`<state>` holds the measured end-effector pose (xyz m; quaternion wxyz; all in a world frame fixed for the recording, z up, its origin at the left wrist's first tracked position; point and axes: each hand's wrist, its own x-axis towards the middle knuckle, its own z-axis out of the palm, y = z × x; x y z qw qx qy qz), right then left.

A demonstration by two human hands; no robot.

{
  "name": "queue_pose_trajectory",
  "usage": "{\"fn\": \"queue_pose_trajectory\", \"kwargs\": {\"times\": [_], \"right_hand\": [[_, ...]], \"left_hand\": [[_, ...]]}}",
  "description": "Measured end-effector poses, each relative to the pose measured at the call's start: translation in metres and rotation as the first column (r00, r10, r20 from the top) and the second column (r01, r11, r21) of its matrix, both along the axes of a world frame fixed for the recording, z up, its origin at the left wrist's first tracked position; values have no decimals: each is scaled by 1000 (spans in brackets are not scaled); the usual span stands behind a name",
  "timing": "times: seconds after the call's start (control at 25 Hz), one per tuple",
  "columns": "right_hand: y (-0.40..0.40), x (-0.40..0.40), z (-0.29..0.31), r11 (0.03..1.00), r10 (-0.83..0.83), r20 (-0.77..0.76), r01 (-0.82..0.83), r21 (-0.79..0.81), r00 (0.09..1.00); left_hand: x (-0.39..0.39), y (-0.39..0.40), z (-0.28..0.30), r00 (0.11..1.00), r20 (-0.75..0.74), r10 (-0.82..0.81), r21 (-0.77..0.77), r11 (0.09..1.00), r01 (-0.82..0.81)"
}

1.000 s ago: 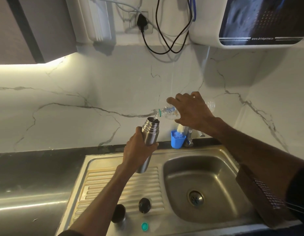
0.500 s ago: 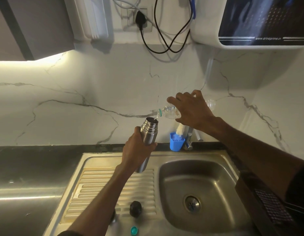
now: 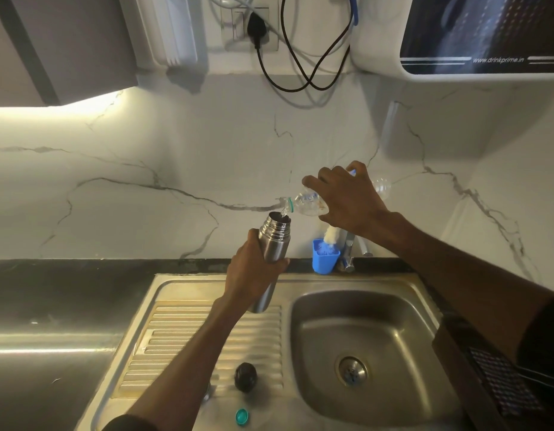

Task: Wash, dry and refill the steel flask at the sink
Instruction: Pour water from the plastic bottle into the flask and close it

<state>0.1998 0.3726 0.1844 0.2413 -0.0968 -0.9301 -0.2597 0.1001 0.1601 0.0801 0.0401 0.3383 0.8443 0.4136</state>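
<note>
My left hand (image 3: 252,273) grips the steel flask (image 3: 274,241) round its body and holds it tilted above the ribbed drainboard (image 3: 207,343) of the sink. My right hand (image 3: 350,200) holds a clear plastic bottle (image 3: 305,202) almost level, its neck at the flask's open mouth, and a thin stream of water runs into the flask. A dark stopper (image 3: 245,377) lies on the drainboard. Beside it, a steel cap (image 3: 206,393) is mostly hidden by my left forearm. A small teal bottle cap (image 3: 241,416) lies near the front edge.
The steel basin (image 3: 362,343) with its drain lies at the right. A blue cup (image 3: 325,259) holding a brush stands by the tap (image 3: 350,253) at the back. A water purifier (image 3: 474,35) and loose cables (image 3: 300,57) hang on the wall above. Dark counter (image 3: 52,290) stretches left.
Both hands keep their grip and the pouring goes on. The view has shifted a little, so the sink sits further right in the frame.
</note>
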Motion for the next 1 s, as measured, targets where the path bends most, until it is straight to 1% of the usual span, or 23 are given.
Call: {"fn": "queue_pose_trajectory", "kwargs": {"times": [0.24, 0.44, 0.84, 1.0], "right_hand": [[1, -2, -5, 1000, 30, -16, -30, 2, 999], [-2, -4, -10, 1000, 10, -4, -10, 3, 1000], [-8, -18, -14, 998, 56, -74, -55, 21, 996], [-12, -24, -15, 998, 49, -74, -47, 33, 996]], "left_hand": [[2, -1, -1, 1000, 9, 8, 3, 1000, -8], [-1, -4, -2, 1000, 26, 12, 7, 1000, -12], [-18, -7, -10, 1000, 16, 0, 14, 1000, 0], [-25, -10, -13, 1000, 21, -5, 19, 1000, 5]]}}
